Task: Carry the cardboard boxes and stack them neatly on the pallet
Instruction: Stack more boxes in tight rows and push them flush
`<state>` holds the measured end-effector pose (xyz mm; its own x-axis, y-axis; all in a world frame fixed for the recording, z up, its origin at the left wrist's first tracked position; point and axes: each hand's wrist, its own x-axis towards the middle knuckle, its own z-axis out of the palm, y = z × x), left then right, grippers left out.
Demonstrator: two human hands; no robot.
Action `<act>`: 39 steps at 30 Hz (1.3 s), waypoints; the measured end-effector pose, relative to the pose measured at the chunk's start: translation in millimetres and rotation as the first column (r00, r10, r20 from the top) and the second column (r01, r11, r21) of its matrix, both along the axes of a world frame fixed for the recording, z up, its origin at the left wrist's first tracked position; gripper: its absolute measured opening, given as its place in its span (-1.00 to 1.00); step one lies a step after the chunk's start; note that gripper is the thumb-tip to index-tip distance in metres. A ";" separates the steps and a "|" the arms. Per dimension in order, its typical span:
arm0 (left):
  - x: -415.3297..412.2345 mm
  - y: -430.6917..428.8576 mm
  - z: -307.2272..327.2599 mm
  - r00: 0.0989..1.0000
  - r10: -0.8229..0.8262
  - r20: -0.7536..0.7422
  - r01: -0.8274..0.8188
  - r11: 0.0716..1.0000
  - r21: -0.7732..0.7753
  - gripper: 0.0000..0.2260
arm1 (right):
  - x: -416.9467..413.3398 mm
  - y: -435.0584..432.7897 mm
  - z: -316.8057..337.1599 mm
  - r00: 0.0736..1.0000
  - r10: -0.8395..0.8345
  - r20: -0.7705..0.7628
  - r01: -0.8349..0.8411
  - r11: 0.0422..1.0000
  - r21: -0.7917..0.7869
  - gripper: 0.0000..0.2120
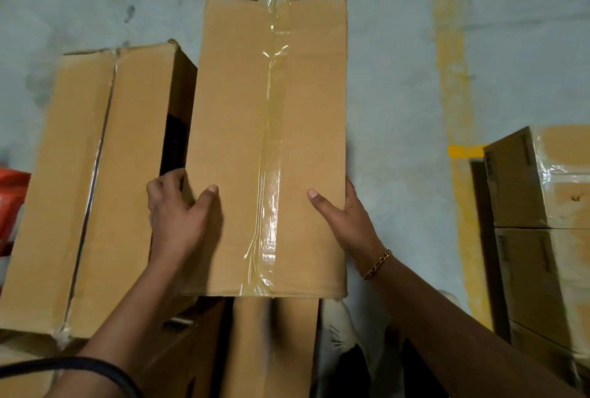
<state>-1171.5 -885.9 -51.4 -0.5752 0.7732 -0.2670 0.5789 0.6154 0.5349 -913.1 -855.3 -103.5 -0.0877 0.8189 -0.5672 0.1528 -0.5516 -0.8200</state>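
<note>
Over a grey concrete floor (399, 46) with a worn yellow line (450, 46), a taped cardboard box (242, 110) is held up. A second box (95, 174) lies just to its left, and a stack of boxes (542, 238) stands well apart at right, its printed marks too blurred to read. The left hand (178, 215) and right hand (344, 215) clamp its near sides, thumbs on top. A gold bracelet (378, 265) circles the right wrist.

Grey concrete floor (383, 46), worn yellow painted stripe (450, 62), dark smudges (129, 12), stacked cardboard boxes (542, 238) at right.
</note>
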 end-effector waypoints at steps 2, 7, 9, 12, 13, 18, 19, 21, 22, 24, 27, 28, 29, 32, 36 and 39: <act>18.5 -1.2 4.1 0.995 0.013 0.097 -0.014 1.000 0.007 -0.52 | 16.2 2.1 3.3 1.000 -0.018 -0.002 0.018 1.000 0.025 -0.29; 82.0 13.1 12.3 0.989 -0.022 0.148 0.026 0.999 -0.028 -0.46 | 78.3 8.0 9.5 0.993 -0.110 0.033 0.106 0.990 0.098 -0.31; 117.1 25.5 18.0 0.988 -0.063 0.143 0.068 0.997 -0.032 -0.43 | 110.7 7.5 11.7 0.986 -0.162 0.046 0.156 0.982 0.106 -0.25; 173.7 42.1 21.7 0.976 -0.142 0.165 0.149 0.988 -0.033 -0.40 | 163.3 2.4 16.0 0.966 -0.257 0.042 0.251 0.962 0.110 -0.26; 193.3 47.7 22.0 0.968 -0.183 0.173 0.189 0.982 -0.023 -0.39 | 182.5 0.2 17.8 0.954 -0.297 0.050 0.290 0.950 0.115 -0.28; 293.6 75.5 22.9 0.906 -0.344 0.247 0.355 0.935 -0.001 -0.27 | 278.8 -22.7 23.7 0.860 -0.510 0.024 0.503 0.855 0.130 -0.49; 314.0 79.6 25.2 0.891 -0.377 0.255 0.391 0.920 -0.004 -0.27 | 295.0 -28.9 23.9 0.837 -0.547 0.017 0.541 0.831 0.127 -0.47; 357.4 86.6 30.8 0.851 -0.457 0.260 0.475 0.880 -0.008 -0.30 | 324.5 -43.1 24.9 0.780 -0.626 -0.003 0.622 0.775 0.113 -0.40; 378.9 89.6 33.5 0.827 -0.502 0.253 0.521 0.854 -0.006 -0.33 | 338.6 -50.7 26.1 0.747 -0.664 -0.008 0.661 0.742 0.108 -0.38; 417.1 95.4 33.3 0.783 -0.586 0.210 0.598 0.802 0.011 -0.37 | 366.9 -65.9 29.4 0.685 -0.728 -0.011 0.725 0.682 0.096 -0.38; 471.1 100.8 31.6 0.708 -0.676 0.206 0.687 0.726 0.023 -0.38 | 405.4 -87.6 31.2 0.602 -0.798 -0.006 0.797 0.600 0.071 -0.38; 487.6 102.2 29.6 0.681 -0.701 0.211 0.714 0.700 0.019 -0.38 | 417.4 -94.9 30.1 0.570 -0.822 -0.007 0.820 0.568 0.065 -0.37; 503.6 103.1 27.8 0.658 -0.721 0.215 0.736 0.677 0.016 -0.38 | 428.5 -101.8 28.4 0.540 -0.841 -0.007 0.840 0.539 0.057 -0.36; 551.7 100.7 21.7 0.579 -0.783 0.228 0.802 0.598 0.016 -0.39 | 457.8 -120.5 24.3 0.472 -0.882 0.005 0.881 0.472 0.042 -0.31; 601.8 97.8 8.4 0.476 -0.844 0.246 0.870 0.493 0.006 -0.39 | 485.2 -141.9 13.8 0.369 -0.929 0.029 0.929 0.370 0.015 -0.28; 626.2 100.5 -3.0 0.417 -0.868 0.271 0.903 0.429 -0.017 -0.30 | 492.6 -153.3 3.8 0.308 -0.950 0.049 0.951 0.308 -0.008 -0.24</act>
